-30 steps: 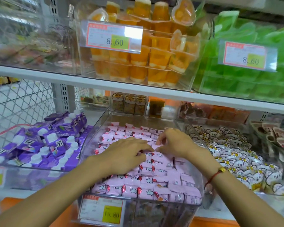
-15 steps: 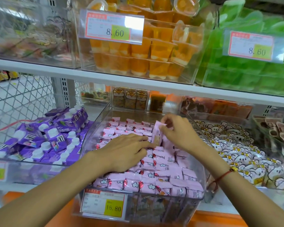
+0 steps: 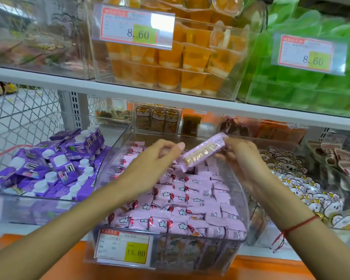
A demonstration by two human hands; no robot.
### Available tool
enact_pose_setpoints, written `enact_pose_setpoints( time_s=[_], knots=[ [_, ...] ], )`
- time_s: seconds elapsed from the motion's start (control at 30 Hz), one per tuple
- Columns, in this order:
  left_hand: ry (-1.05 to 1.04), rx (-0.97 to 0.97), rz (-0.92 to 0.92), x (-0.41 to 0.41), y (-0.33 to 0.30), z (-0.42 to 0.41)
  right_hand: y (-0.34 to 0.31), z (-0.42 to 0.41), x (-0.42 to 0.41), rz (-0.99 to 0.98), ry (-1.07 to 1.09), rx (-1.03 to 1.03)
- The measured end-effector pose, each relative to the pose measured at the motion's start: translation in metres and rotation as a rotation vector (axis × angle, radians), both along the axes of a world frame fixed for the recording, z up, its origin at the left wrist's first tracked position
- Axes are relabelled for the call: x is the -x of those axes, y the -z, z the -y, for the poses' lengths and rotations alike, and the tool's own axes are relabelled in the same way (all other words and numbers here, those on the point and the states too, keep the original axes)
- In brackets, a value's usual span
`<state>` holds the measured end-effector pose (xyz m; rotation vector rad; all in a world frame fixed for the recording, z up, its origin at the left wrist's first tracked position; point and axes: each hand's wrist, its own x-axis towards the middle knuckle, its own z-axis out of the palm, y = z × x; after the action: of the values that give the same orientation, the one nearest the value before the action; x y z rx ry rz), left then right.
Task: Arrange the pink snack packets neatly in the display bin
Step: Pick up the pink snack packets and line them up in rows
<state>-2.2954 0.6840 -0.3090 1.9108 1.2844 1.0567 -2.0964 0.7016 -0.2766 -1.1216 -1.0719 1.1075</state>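
A clear display bin (image 3: pixel 243 199) on the lower shelf holds several rows of pink snack packets (image 3: pixel 190 201) with flower prints. My right hand (image 3: pixel 241 158) pinches one pink packet (image 3: pixel 202 153) by its upper right end and holds it tilted above the pile. My left hand (image 3: pixel 150 168) hovers over the left half of the bin, fingers loosely bent toward the packet's lower end, thumb near it; whether it touches the packet I cannot tell.
Purple drink cartons (image 3: pixel 49 170) fill the bin on the left. A bin of white cartoon packets (image 3: pixel 303 190) sits on the right. Above, a shelf edge (image 3: pixel 129 93) carries orange jelly cups (image 3: pixel 170 63) and green packs (image 3: pixel 303 83). A price tag (image 3: pixel 123 249) fronts the bin.
My right hand has lifted one pink packet out of the pile and raised it. My left hand has come up off the packets toward it.
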Motion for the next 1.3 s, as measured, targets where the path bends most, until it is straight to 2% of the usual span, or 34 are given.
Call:
enact_pose_setpoints(
  time_s=[0.07, 0.23, 0.33, 0.4, 0.47, 0.5, 0.57, 0.67, 0.77, 0.8, 0.97, 1.07, 1.17, 1.3],
  knots=[
    [0.019, 0.06, 0.003, -0.003, -0.002, 0.002, 0.0, 0.0, 0.002, -0.052, -0.033, 0.026],
    [0.057, 0.025, -0.073, -0.002, 0.001, 0.002, -0.003, 0.0, 0.009, -0.055, -0.112, 0.006],
    [0.082, 0.069, -0.005, -0.003, -0.002, 0.002, 0.0, 0.001, 0.01, 0.04, -0.129, -0.027],
    [0.04, 0.131, 0.109, -0.006, -0.003, 0.001, 0.003, 0.001, 0.007, 0.323, -0.049, -0.158],
    [-0.013, 0.208, 0.235, -0.008, -0.005, -0.001, 0.004, 0.003, 0.002, 0.79, 0.031, -0.408],
    [-0.032, 0.22, 0.272, -0.008, -0.005, -0.002, 0.005, 0.004, 0.002, 0.95, 0.003, -0.524],
    [-0.039, 0.204, 0.257, -0.009, -0.003, 0.0, 0.005, 0.008, 0.006, 1.148, -0.102, -0.653],
    [-0.005, 0.189, 0.184, -0.011, 0.001, 0.001, 0.008, 0.011, 0.01, 1.343, -0.095, -0.753],
    [-0.036, 0.162, 0.187, -0.013, 0.001, -0.002, 0.007, 0.007, 0.008, 1.254, -0.052, -0.683],
    [-0.051, 0.11, 0.134, -0.013, 0.002, -0.003, 0.007, 0.005, 0.007, 1.199, -0.053, -0.642],
    [-0.011, -0.174, -0.532, -0.009, 0.015, -0.012, 0.007, -0.002, 0.001, 1.032, -0.077, -0.455],
    [0.042, -0.236, -0.813, -0.01, 0.022, -0.019, 0.007, -0.004, 0.003, 0.846, -0.08, -0.363],
    [0.048, -0.275, -0.891, -0.01, 0.026, -0.023, 0.008, -0.005, 0.006, 0.682, -0.127, -0.287],
    [0.048, -0.308, -0.898, -0.008, 0.027, -0.023, 0.008, -0.009, 0.008, 0.769, -0.164, -0.275]
  ],
)
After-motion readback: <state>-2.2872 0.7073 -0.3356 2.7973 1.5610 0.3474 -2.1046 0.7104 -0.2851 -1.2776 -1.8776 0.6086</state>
